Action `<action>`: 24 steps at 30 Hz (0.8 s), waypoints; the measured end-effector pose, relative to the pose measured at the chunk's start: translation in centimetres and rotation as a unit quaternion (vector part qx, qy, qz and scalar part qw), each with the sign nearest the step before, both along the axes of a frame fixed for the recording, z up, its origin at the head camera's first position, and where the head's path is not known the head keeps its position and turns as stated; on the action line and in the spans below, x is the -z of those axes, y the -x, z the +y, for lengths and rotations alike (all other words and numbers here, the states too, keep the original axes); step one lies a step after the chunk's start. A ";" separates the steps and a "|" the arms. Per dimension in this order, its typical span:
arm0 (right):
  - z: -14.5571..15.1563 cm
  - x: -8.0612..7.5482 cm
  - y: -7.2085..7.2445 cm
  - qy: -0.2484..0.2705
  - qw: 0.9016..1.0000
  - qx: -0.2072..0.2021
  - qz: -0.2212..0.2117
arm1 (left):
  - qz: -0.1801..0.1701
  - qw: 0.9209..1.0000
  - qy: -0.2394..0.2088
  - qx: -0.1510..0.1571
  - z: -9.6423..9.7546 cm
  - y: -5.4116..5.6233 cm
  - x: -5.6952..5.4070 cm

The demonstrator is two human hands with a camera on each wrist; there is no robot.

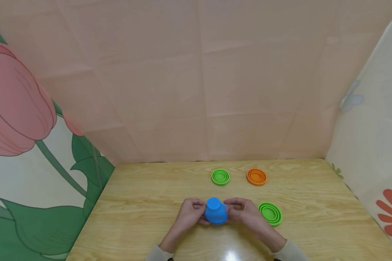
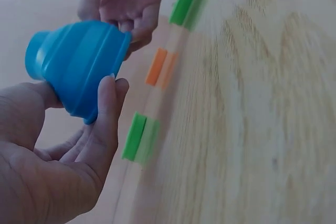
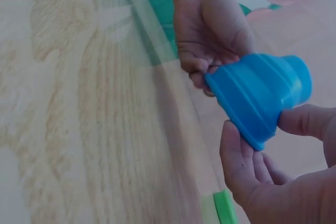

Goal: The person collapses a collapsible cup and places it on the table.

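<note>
Between both hands is a blue collapsible cup (image 1: 216, 212), extended and turned upside down, its narrow base up and its wide rim down. It is held above the table. My left hand (image 1: 191, 214) pinches one side, with the thumb on the wall and fingers under the rim, as the left wrist view shows of the blue cup (image 2: 79, 66). Opposite, my right hand (image 1: 246, 215) grips the other side; in the right wrist view its thumb presses the wall of the blue cup (image 3: 257, 93) and its fingertips touch the rim.
A flattened green collapsible cup (image 1: 270, 214) lies just right of my right hand. Farther back lie a smaller green one (image 1: 220, 177) and an orange one (image 1: 256, 177), both flat. The wooden table (image 1: 143, 203) ends at a pink cloth backdrop (image 1: 202, 90).
</note>
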State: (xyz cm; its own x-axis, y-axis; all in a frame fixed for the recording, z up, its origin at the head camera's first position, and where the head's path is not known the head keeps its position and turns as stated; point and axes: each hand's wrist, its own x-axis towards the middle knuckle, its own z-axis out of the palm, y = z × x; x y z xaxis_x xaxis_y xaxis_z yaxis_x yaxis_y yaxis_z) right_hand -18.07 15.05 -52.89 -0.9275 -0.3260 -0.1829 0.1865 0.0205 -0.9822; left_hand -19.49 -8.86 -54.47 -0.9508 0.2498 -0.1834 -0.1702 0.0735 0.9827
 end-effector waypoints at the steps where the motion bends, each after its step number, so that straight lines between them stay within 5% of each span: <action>1: -0.1 0.1 0.0 -0.006 1.000 0.004 0.004 | -0.002 1.000 -0.001 0.000 0.0 0.0 0.0; 10: -0.3 0.4 0.4 -0.068 0.996 0.058 0.025 | -0.062 0.995 -0.067 0.038 -0.2 -0.7 -0.6; 16: -0.2 0.2 0.5 -0.083 0.993 0.073 0.032 | -0.062 0.990 -0.097 0.079 -0.6 -1.0 -0.7; 24: -0.4 0.1 0.5 -0.087 0.993 0.072 0.031 | -0.061 0.991 -0.098 0.065 -0.4 -1.1 -1.0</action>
